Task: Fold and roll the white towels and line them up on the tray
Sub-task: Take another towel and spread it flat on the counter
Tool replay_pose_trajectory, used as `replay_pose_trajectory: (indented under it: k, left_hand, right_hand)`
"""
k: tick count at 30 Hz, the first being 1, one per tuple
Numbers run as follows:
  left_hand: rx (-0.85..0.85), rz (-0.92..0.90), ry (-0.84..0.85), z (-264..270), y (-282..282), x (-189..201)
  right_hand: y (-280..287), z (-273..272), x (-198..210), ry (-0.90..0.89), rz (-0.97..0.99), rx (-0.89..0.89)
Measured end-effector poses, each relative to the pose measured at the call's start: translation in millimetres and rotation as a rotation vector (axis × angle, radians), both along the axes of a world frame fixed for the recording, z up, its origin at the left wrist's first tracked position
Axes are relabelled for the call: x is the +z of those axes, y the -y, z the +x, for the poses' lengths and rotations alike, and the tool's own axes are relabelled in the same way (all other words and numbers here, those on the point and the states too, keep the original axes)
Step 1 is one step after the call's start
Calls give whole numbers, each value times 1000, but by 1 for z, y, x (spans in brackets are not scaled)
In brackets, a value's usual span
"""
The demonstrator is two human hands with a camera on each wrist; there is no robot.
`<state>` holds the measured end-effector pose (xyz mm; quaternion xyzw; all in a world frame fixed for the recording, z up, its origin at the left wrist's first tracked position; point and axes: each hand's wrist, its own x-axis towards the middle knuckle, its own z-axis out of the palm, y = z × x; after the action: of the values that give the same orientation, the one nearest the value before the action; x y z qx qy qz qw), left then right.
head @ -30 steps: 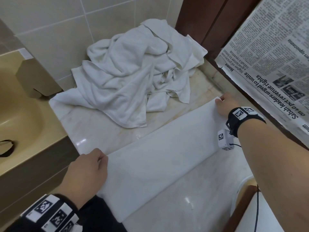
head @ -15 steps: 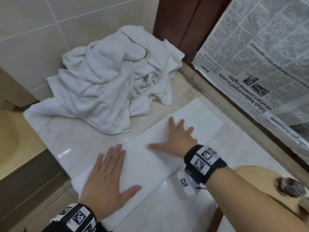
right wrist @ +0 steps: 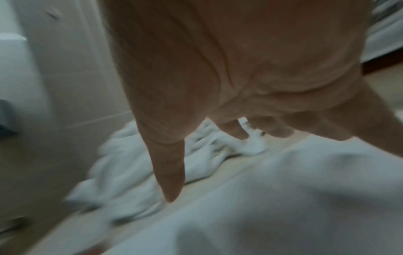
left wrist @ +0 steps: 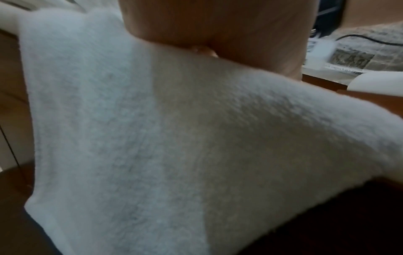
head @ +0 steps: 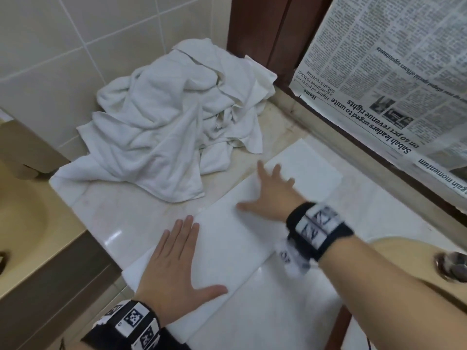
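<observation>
A white towel [head: 235, 238] folded into a long strip lies diagonally across the marble counter [head: 106, 213]. My left hand [head: 177, 263] lies flat on its near end, fingers straight and spread. My right hand [head: 271, 195] presses flat on its middle, fingers spread toward the far end. The left wrist view shows the towel's nap [left wrist: 174, 138] close up under the palm [left wrist: 218, 25]. In the blurred right wrist view, the right hand [right wrist: 240, 86] hovers on the strip [right wrist: 283, 198]. A heap of crumpled white towels [head: 177, 122] sits behind, in the tiled corner. No tray is recognisable.
A beige sink basin [head: 20, 223] lies to the left and another basin with a metal drain [head: 452, 266] to the right. Newspaper [head: 391, 72] covers the wall on the right, beside a dark wooden frame [head: 265, 34].
One second ago both hands pinched the strip's ends; now they lie flat on it. Since half a second ago the right hand has slid slightly along the towel.
</observation>
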<state>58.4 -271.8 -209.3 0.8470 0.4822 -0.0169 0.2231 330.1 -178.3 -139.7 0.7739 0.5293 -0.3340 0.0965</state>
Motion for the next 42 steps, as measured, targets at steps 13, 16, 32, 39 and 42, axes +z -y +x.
replay_pose_trajectory:
  k: [13,16,32,39,42]
  left_hand:
    - [-187,109,30,-17,1,-2]
    - [-149,98,48,-14,2,-3]
    - [-420,-53,44,-50,-26,12]
    - [-799,23,112,-94,-51,12]
    - [-901,118,228,-114,-55,0]
  right_hand:
    - [-30,108,11,171,-89,69]
    - [-15,62,15,118,-41,20]
    - [64,-32,15,-1,12,-50]
    - [191,-167,16,-114,46,-95]
    - [248,-201,-20,-25,167,-58]
